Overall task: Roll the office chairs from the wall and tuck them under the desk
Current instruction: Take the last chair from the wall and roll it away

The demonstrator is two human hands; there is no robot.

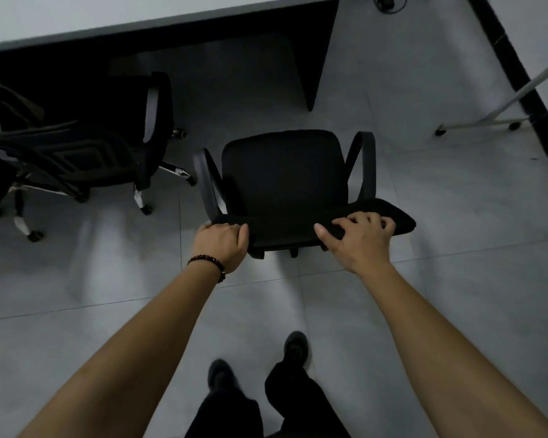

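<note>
A black office chair [282,172] with curved armrests stands on the grey tile floor in front of me, its seat facing the desk [108,17]. My left hand [222,245] grips the left end of the chair's backrest top. My right hand [358,238] is closed over the right end of the same backrest. The chair sits just short of the desk's edge, beside the desk's dark side panel [317,58]. A second black office chair [76,140] stands to the left, partly under the desk.
A white stand on castors [487,118] is at the right by a black floor strip [519,74]. My legs and dark shoes [295,346] are below the chair. Cables lie at the top right.
</note>
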